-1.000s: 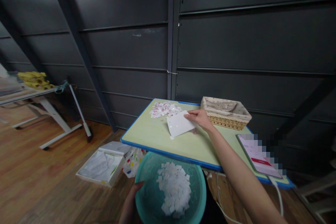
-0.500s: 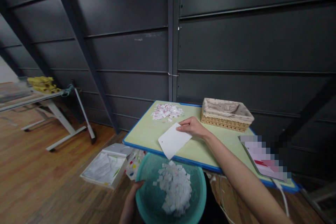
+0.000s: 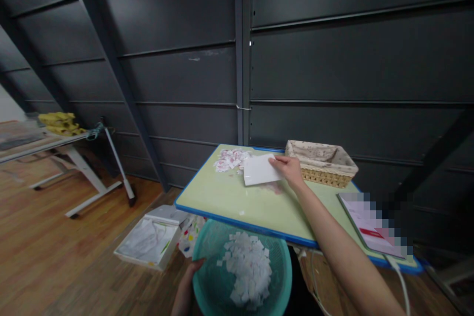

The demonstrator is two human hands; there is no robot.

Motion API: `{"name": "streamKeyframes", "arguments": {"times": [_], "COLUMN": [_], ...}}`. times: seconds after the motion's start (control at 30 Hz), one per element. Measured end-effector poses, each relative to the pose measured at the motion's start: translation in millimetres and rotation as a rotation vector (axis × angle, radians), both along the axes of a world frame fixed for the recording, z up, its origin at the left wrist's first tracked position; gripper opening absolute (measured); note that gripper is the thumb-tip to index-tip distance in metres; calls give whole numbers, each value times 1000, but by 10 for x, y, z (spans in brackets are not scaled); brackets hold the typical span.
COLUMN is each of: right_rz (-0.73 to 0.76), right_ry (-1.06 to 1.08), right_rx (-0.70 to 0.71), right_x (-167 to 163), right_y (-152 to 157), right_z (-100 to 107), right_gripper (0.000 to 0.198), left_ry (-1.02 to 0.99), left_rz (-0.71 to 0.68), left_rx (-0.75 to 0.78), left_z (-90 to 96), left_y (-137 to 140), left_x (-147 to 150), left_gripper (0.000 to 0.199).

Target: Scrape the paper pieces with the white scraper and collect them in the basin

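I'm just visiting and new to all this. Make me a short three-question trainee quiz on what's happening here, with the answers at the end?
1. True or false: the teal basket has no paper pieces in it.
2. Fill the gap: the right hand holds a flat white ____.
3. What is the left hand touching? A) the wicker basket, B) the teal basket's rim, C) the tabletop.

Key: 1. False, white paper pieces lie inside. 2. Sheet. 3. B.

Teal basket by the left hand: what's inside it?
Inside the teal basket is a heap of small white pieces, mostly right of center. Whatever lies beneath the heap's top layer is covered and cannot be seen.
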State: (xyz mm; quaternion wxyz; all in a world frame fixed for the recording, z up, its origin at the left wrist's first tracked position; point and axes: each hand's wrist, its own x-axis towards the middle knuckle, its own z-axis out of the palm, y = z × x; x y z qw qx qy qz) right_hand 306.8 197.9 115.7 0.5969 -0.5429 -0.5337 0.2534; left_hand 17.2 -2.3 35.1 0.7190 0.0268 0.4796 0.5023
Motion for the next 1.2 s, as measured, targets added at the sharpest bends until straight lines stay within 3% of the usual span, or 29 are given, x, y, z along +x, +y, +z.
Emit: {"name": "streamKeyframes", "arguments": {"times": [0.13, 0.33, 0.43, 0.63, 0.8, 0.9, 1.07, 1.2], "right_rz": [142, 97, 121, 304, 131, 116, 281, 398], "right_ry": [-60, -155, -156, -74, -1, -69, -123, -112], "right_rx": [-61, -77, -97, -266, -117, -149, -260, -262], "right_x": [15, 29, -11, -139, -88, -58, -148, -264], "right_y": [-40, -5, -24, -180, -62, -13, -135, -250], "right_z": [-8, -20, -23, 34, 2, -30, 15, 87], "right_gripper": [46, 40, 39, 47, 47, 44, 42, 36], "left_ry": [-12, 7, -11, -40, -26, -8, 7, 7], "left_rz": [10, 53, 21, 5, -3, -2, 22, 25], "left_rx": [4, 45, -25, -23, 38, 35, 84, 57], "left_z": [-8, -21, -63, -81, -82, -113, -111, -48], "left_y": [20, -23, -23, -9, -33, -44, -61, -69], "left_x": [-5, -19, -66, -93, -89, -96, -87, -62], "left_gripper": [75, 75, 71, 63, 61, 54, 45, 27]}}
